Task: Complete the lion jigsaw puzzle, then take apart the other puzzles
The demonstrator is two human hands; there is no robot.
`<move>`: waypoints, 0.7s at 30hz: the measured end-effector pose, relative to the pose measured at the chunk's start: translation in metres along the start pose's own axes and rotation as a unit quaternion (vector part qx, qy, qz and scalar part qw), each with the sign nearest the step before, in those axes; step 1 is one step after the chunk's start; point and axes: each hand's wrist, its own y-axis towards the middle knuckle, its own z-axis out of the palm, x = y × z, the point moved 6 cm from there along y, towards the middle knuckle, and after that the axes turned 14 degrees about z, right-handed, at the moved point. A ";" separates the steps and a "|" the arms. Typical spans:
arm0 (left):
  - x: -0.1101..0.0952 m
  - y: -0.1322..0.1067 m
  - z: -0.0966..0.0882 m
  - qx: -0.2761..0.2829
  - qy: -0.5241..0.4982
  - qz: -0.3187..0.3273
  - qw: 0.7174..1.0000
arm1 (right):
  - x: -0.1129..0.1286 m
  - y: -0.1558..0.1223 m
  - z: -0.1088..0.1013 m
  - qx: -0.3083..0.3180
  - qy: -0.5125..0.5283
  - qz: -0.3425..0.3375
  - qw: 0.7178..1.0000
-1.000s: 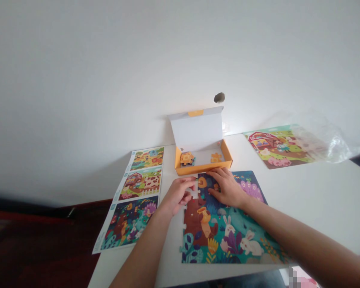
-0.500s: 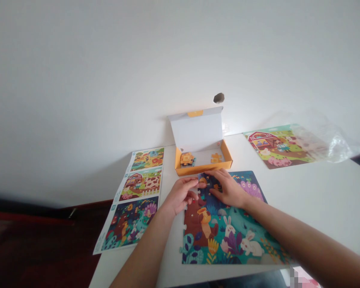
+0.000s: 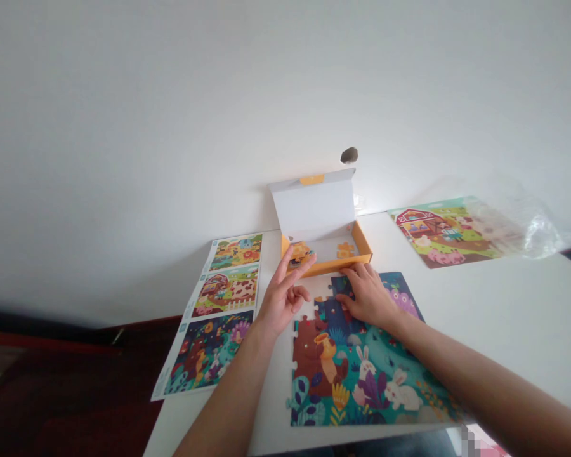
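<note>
White wall (image 3: 171, 114) with a dark hole (image 3: 349, 155), white table (image 3: 495, 324) pushed against it. Jigsaw puzzle (image 3: 356, 368) with forest animals lies flat at the near edge, upper left side stepped where pieces are out. Right hand (image 3: 366, 295) rests palm down on its top part, thumb and index set apart with dark blue puzzle between them; cannot tell if a piece is pinched. Left hand (image 3: 282, 298) is up beyond the puzzle's left side, index and middle fingers spread in a V over the front of the open yellow box (image 3: 335, 263), other fingers curled, nothing clearly clasped. Loose pieces (image 3: 299, 249) in the box's left end, partly covered by those fingertips; another orange piece (image 3: 346, 250) to the right. Picture sheet (image 3: 226, 292) left of the puzzle, farm picture (image 3: 433, 231) far right, partly veiled by clear plastic (image 3: 528, 228). Right forearm covers the puzzle's right side; pixelated patch at bottom unreadable.
</note>
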 end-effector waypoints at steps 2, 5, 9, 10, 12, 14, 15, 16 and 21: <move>0.005 -0.002 0.003 0.028 0.003 -0.034 0.999 | -0.001 0.002 0.001 0.007 0.008 -0.003 1.000; 0.016 -0.005 0.006 0.076 0.020 -0.098 0.992 | 0.000 0.004 -0.002 0.008 0.025 -0.006 1.000; 0.026 -0.008 0.005 0.081 0.030 -0.142 0.986 | 0.002 0.003 -0.009 -0.012 0.053 -0.011 0.998; 0.028 -0.009 0.004 0.082 0.031 -0.152 0.985 | 0.003 0.003 -0.011 -0.017 0.060 -0.015 0.998; 0.033 -0.012 0.005 0.091 0.035 -0.175 0.980 | 0.004 0.002 -0.013 -0.023 0.074 -0.027 0.997; 0.037 -0.014 0.008 0.110 0.039 -0.197 0.973 | 0.005 0.001 -0.015 -0.026 0.088 -0.037 0.995; 0.038 -0.015 0.010 0.120 0.040 -0.205 0.970 | 0.006 0.001 -0.015 -0.027 0.095 -0.042 0.994; 0.040 -0.016 0.012 0.130 0.040 -0.211 0.968 | 0.006 0.001 -0.016 -0.028 0.103 -0.048 0.993; 0.040 -0.016 0.014 0.141 0.028 -0.215 0.966 | 0.002 0.002 -0.020 -0.023 0.114 -0.065 0.991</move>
